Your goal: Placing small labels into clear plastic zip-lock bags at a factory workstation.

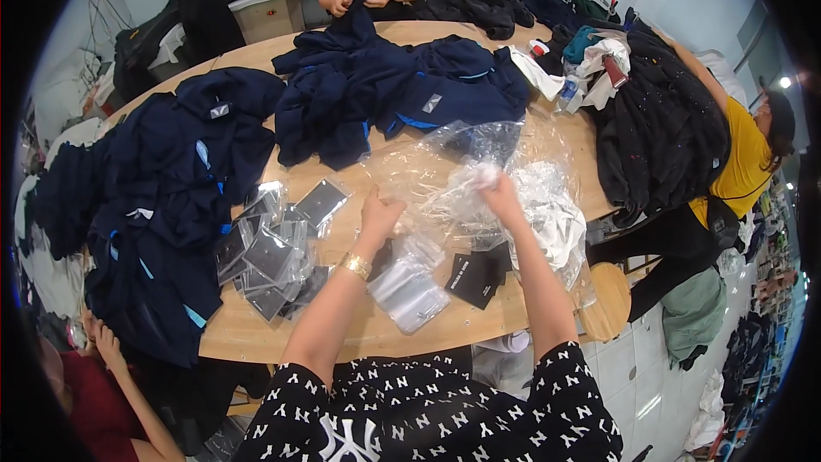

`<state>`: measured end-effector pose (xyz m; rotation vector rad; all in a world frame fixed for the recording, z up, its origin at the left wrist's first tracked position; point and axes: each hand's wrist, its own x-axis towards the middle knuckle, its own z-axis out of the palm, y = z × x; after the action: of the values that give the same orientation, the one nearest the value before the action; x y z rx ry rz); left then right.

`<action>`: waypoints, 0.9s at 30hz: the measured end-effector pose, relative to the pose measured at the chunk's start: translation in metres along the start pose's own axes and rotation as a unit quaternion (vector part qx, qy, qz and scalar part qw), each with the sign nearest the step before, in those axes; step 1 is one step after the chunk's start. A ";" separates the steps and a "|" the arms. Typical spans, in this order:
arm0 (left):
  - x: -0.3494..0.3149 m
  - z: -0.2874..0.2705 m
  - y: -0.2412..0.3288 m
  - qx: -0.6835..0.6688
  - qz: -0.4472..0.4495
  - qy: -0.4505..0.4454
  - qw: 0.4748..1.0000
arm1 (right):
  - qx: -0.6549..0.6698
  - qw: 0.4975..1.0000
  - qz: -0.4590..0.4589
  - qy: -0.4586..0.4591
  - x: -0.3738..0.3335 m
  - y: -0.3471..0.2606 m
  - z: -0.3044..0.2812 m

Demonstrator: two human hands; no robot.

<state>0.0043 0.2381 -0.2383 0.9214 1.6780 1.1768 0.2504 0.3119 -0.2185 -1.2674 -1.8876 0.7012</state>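
My right hand is closed on a crumpled clear plastic bag, which spreads across the middle of the table toward the navy garments. My left hand is held over the tabletop to the left of the bag, thumb and fingers apart, with nothing visible in it. Between my forearms lies a stack of small clear plastic sleeves. Beside it are flat black cards. Left of my left forearm sits a loose pile of dark cards in clear sleeves.
Navy garments heap on the left, with more navy garments at the far side. Black garments are piled right. White crumpled material lies right of my hand. A wooden stool stands near the right edge. Other people work around the table.
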 end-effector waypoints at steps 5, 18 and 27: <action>0.011 -0.016 0.028 0.131 0.113 0.061 0.983 | 0.526 0.822 0.093 0.197 0.014 -0.047 -0.071; -0.027 0.056 0.072 0.587 0.495 0.027 0.640 | 0.525 0.780 -0.013 0.341 0.046 -0.077 -0.130; -0.009 0.111 0.021 0.698 0.427 -0.128 0.561 | -0.263 0.907 -0.274 0.181 0.064 -0.046 -0.075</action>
<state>0.1129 0.2706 -0.2357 2.9419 1.6966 -0.2324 0.2726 0.3571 -0.1220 -0.9888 -2.0288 -0.3445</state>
